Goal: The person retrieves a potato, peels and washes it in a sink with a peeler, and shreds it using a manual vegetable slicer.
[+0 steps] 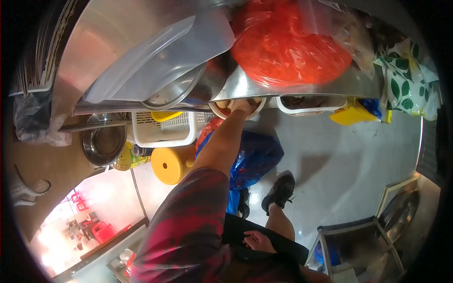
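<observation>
My left arm, in a dark red-patterned sleeve, stretches forward to a round bowl or tub under the edge of the steel table. My left hand is inside its rim, among pale, rounded pieces whose kind I cannot make out. The table edge hides the fingers. My right hand rests low by my body, over something dark at my lap. Its fingers are loosely bent and apart, with nothing seen in them.
A steel table carries a translucent plastic container, a metal bowl and a red plastic bag. Below are a white basket, a yellow stool, a blue bag and a white tub. A framed rack stands lower right.
</observation>
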Demonstrator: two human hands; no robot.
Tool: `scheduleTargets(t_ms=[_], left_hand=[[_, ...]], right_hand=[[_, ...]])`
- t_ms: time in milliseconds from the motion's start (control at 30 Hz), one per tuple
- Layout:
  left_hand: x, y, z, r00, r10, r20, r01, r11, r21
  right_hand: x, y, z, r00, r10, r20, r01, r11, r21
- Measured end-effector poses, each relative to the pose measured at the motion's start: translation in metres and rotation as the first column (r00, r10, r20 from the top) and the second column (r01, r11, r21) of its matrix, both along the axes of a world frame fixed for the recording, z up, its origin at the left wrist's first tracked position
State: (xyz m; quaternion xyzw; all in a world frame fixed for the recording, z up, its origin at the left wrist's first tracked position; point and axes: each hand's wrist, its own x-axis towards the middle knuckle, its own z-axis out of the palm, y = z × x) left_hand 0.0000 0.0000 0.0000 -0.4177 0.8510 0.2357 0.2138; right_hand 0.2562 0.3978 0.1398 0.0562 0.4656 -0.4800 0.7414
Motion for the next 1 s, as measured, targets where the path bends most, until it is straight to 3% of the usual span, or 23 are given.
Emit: scheduleTargets(t_ms=[67,167,200,233,267,300,367,600,700,733,767,800,833,867,967,1000], left_hand=[[0.006,-0.016,-0.033,0.994,-0.062,-0.091,0.066,0.997,0.046],[0.02,-0.059,-0.09,0.857,-0.336,-0.392,0.208,0.919,-0.334],[0.029,-0.057,-0.071,0.867,0.068,-0.493,-0.044,0.997,0.061],[0.034,-0.051,-0.03,0.771,0.464,-0.436,-0.261,0.855,0.447],[0.036,-0.048,0.006,0.603,0.763,-0.234,-0.388,0.536,0.75],[0.038,-0.047,0.029,0.542,0.798,-0.265,-0.306,0.481,0.822],[0.043,-0.058,0.035,0.563,0.786,-0.255,-0.264,0.464,0.846],[0.041,-0.085,-0.008,0.791,0.566,-0.231,-0.272,0.665,0.696],[0.034,-0.068,0.017,0.821,0.532,-0.209,-0.29,0.703,0.649],[0.032,-0.068,0.004,0.809,0.553,-0.197,-0.33,0.706,0.626],[0.038,-0.071,-0.008,0.862,0.267,-0.431,-0.12,0.933,0.339],[0.048,-0.077,-0.019,0.834,-0.086,-0.544,0.09,0.996,-0.019],[0.047,-0.071,-0.001,0.727,-0.446,-0.522,0.263,0.883,-0.389],[0.052,-0.061,0.019,0.9,-0.297,-0.319,0.231,0.945,-0.23],[0.054,-0.041,0.025,0.82,-0.398,-0.412,0.054,0.77,-0.636],[0.054,-0.043,0.022,0.841,-0.437,-0.32,0.16,0.765,-0.623]], right_hand=[[-0.005,0.001,0.001,1.0,0.011,0.015,-0.011,1.0,0.003],[-0.012,-0.005,0.018,0.993,-0.022,-0.114,0.028,0.998,0.048],[-0.011,-0.002,0.021,0.997,-0.003,-0.081,0.008,0.998,0.064],[-0.012,-0.003,0.02,0.998,0.012,-0.054,-0.008,0.998,0.069],[-0.012,-0.009,0.018,0.999,0.016,-0.028,-0.014,0.997,0.071],[-0.014,-0.013,0.019,0.999,0.021,-0.05,-0.018,0.998,0.063],[-0.016,-0.017,0.024,0.996,0.036,-0.082,-0.032,0.998,0.055],[0.003,-0.009,0.009,0.99,0.016,-0.138,-0.013,1.0,0.022],[-0.009,-0.017,0.019,0.99,0.039,-0.137,-0.034,0.999,0.039],[-0.009,-0.017,0.019,0.991,0.032,-0.13,-0.027,0.999,0.036],[-0.008,-0.015,0.02,0.992,0.024,-0.12,-0.02,0.999,0.036],[-0.006,-0.013,0.021,0.992,0.0,-0.128,0.004,0.999,0.032],[-0.004,-0.011,0.021,0.99,-0.026,-0.138,0.03,0.999,0.025],[-0.002,-0.011,0.02,0.988,-0.052,-0.148,0.054,0.998,0.014],[0.0,-0.009,0.017,0.996,-0.071,-0.058,0.073,0.997,0.037],[0.001,-0.009,0.017,0.995,-0.066,-0.069,0.069,0.997,0.037]])
